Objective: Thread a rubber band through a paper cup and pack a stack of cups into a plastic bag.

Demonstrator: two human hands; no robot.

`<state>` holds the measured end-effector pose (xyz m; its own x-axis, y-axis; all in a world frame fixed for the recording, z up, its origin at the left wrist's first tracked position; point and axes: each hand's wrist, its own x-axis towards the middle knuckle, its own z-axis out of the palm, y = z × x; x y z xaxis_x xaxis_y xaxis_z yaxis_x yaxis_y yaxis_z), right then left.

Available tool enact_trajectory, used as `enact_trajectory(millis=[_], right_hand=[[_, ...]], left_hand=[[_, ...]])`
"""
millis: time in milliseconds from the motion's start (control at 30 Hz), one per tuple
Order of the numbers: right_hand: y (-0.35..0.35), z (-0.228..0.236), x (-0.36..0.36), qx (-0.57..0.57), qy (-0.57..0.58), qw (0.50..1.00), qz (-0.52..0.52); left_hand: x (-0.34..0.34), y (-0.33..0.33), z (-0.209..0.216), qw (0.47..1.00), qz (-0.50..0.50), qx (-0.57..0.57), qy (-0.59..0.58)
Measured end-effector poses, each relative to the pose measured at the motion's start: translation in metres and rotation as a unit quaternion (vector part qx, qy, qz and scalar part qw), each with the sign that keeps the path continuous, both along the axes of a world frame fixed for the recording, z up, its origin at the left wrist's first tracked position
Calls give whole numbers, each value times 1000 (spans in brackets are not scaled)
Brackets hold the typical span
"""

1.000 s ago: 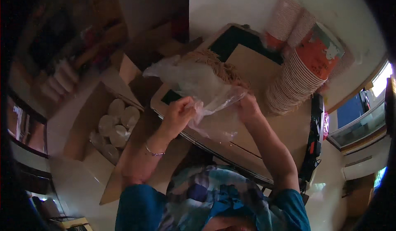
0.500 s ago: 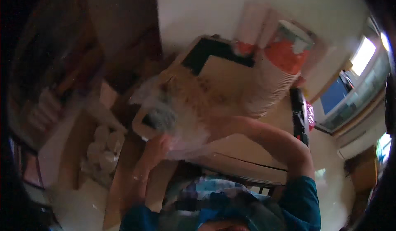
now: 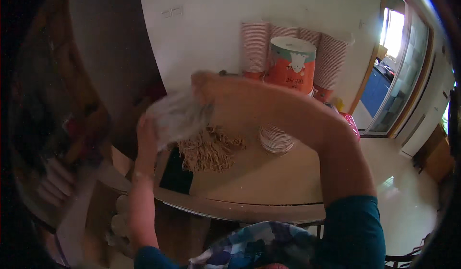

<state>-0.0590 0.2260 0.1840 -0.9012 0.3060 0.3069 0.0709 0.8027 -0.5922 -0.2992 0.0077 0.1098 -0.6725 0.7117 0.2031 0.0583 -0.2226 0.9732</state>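
Note:
A crumpled clear plastic bag [image 3: 175, 115] is stretched between my two hands above the table's left side. My left hand [image 3: 146, 131] grips its near left edge. My right hand [image 3: 207, 89] is raised higher, farther back, and closed on the bag's upper right side; motion smears the fingers. Beneath the bag lies a loose bundle of tan, shredded stringy strands [image 3: 211, 154]. Part of that bundle is hidden by the bag and my right arm.
Tall stacks of nested paper tubs [image 3: 290, 67], orange and green with a white animal figure, stand at the back by the wall. A dark green mat [image 3: 175, 175] lies on the wooden table [image 3: 259, 187]. At lower left, a cardboard box [image 3: 93, 221] holds white rounded items.
My hands have moved up and away from me with the bag, and my right hand is now higher. The view has shifted, and the stringy bundle shows apart from the bag.

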Motion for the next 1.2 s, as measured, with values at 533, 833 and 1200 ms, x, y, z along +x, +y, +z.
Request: enact_trajectory(millis=[533, 833, 1200], right_hand=[[177, 188, 201, 280, 45, 910, -303], [247, 36, 295, 109, 290, 828, -468], [127, -23, 288, 180, 192, 874, -409]], left_hand=[[191, 401, 139, 933, -211, 201, 213], [245, 442, 74, 887, -417, 200, -14], [233, 354, 110, 884, -452, 88, 81]])
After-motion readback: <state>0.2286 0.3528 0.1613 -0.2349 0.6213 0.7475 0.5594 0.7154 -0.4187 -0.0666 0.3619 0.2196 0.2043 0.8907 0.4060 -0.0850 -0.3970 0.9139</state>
